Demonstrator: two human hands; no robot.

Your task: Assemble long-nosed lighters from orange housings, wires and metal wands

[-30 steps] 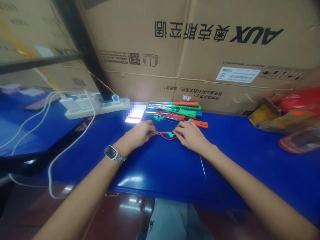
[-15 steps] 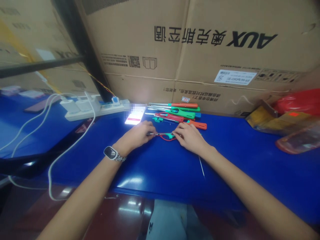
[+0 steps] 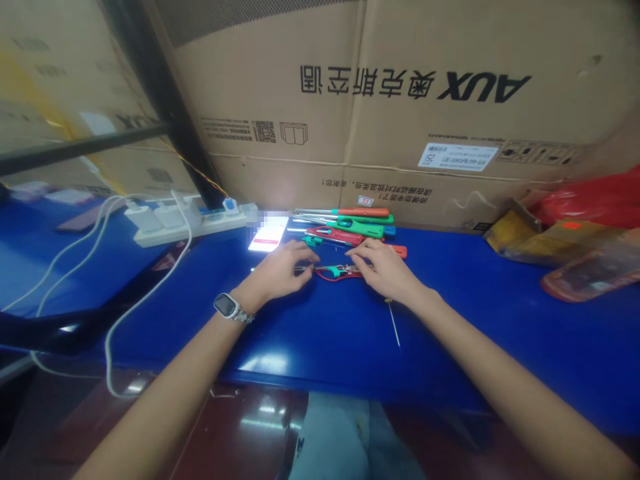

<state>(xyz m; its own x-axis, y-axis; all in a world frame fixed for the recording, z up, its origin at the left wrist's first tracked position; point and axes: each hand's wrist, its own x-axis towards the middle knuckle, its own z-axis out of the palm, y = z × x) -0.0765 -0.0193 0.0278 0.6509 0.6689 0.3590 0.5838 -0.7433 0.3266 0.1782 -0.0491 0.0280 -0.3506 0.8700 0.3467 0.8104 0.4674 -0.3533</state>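
Observation:
A red long-nosed lighter with a teal trigger lies on the blue table, held between both hands. My left hand, with a watch on the wrist, pinches its metal nozzle end. My right hand closes on its handle end. Just beyond them sits a pile of several more lighters in red, green and orange. A thin metal rod lies on the table beside my right forearm.
A lit phone lies left of the pile. A white power strip with chargers and white cables sits at the left. Large cardboard boxes wall the back. Red and yellow plastic bags fill the right side.
Both hands stay on the red lighter and have hardly moved. The camera has shifted slightly, so the scene sits a little further left.

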